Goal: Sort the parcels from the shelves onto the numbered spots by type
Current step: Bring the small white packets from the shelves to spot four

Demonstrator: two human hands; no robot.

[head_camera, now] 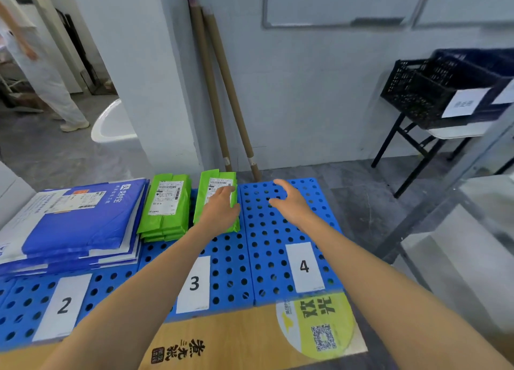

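My left hand (219,207) lies flat, with fingers straight, on the right green parcel (202,200) at the far part of spot 3 (194,283). My right hand (289,200) hovers over spot 4 (304,266), fingers relaxed and apart, holding nothing. Another green stack (165,205) stands just left of the parcel, and blue parcels (72,225) lie on spot 2 (63,305).
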